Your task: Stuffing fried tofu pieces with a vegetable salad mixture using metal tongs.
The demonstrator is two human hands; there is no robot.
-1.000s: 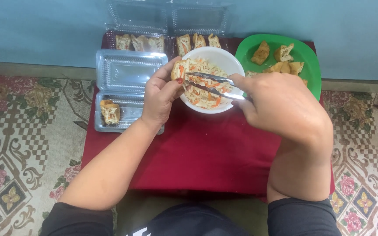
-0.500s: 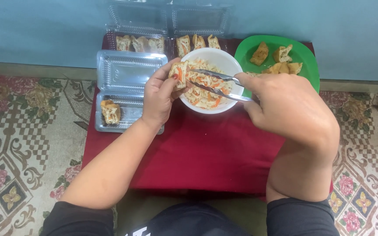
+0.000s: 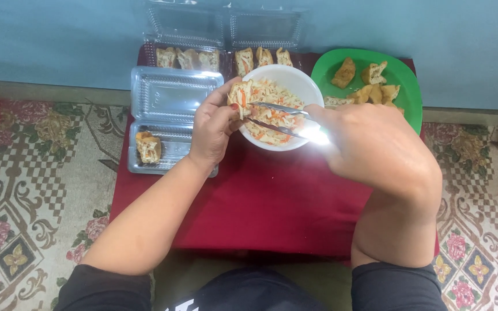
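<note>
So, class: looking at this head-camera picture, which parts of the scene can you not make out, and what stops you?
- Head view: the piece in the left hand is mostly covered by its fingers.
- Head view: glare whites out the tongs near the right hand, so the grip is unclear.
- Head view: the right hand covers part of the green plate.
- Head view: the top edge cuts off the clear lids.

White bowl (image 3: 304, 83) w/ pale shreds + orange bits. Green plate (image 3: 404, 75), golden-brown fried pcs (image 3: 346, 72). Dark red cloth (image 3: 272, 196) on worktop. Clear plastic tray (image 3: 171, 95). Silver tongs (image 3: 280, 118). Rug (image 3: 24, 190): cream/brown checks, pink flowers. Blue wall (image 3: 59, 34).
</note>
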